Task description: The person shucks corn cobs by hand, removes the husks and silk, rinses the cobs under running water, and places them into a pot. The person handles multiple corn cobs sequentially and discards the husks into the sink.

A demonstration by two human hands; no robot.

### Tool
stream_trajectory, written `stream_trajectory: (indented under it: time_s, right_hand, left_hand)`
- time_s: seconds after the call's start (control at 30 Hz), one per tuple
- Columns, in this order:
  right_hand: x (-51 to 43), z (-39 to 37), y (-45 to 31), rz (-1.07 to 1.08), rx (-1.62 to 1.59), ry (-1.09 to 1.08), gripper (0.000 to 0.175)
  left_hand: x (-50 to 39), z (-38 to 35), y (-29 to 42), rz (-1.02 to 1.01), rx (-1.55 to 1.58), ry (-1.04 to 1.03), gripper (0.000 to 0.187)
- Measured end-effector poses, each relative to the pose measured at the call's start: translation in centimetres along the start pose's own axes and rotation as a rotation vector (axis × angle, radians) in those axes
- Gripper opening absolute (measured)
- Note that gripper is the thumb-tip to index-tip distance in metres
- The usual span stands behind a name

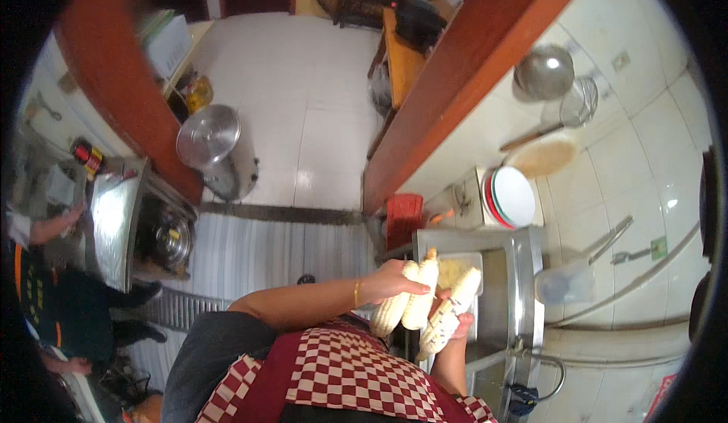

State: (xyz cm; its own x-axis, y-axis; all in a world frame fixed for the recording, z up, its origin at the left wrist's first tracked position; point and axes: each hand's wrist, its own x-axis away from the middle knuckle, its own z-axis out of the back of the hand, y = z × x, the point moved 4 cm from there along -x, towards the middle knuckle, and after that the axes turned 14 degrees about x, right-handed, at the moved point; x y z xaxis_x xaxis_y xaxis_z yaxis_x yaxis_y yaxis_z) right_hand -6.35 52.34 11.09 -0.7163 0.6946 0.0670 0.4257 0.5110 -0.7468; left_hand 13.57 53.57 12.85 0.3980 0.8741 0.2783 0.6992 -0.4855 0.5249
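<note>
My left hand (391, 282), with a gold bracelet at the wrist, grips two pale husked corn cobs (421, 303) side by side, the thumb across them. To its right, my right hand (462, 326) holds a third corn cob (449, 315) speckled with dark kernels. This cob tilts, its upper end towards the sink. Both hands are in front of my checked apron, at the near edge of a stainless-steel sink (515, 286). Inside the sink lies a white tray (479, 263) with pale yellow contents, partly hidden behind the cobs.
A faucet (554, 366) stands at the sink's right. Stacked basins (515, 195) sit beyond the sink, near a red bin (404, 221). Utensils hang on the tiled wall. A lidded metal pot (213, 144) stands on the floor. Another person (62, 303) is at the left by a metal counter (114, 212).
</note>
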Motion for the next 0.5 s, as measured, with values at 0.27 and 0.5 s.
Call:
stream_trajectory:
  time_s: [0.27, 0.5]
  right_hand:
    - [-25.0, -5.3, 0.0, -0.23, 0.175, -0.053, 0.083]
    - [-47.7, -5.5, -1.4, -0.412, -0.044, -0.043, 0.08]
  left_hand:
    - [-1.9, 9.9, 20.3, -0.164, 0.253, -0.049, 0.06]
    - [-9.5, 23.1, 37.4, -0.063, 0.41, 0.107, 0.062]
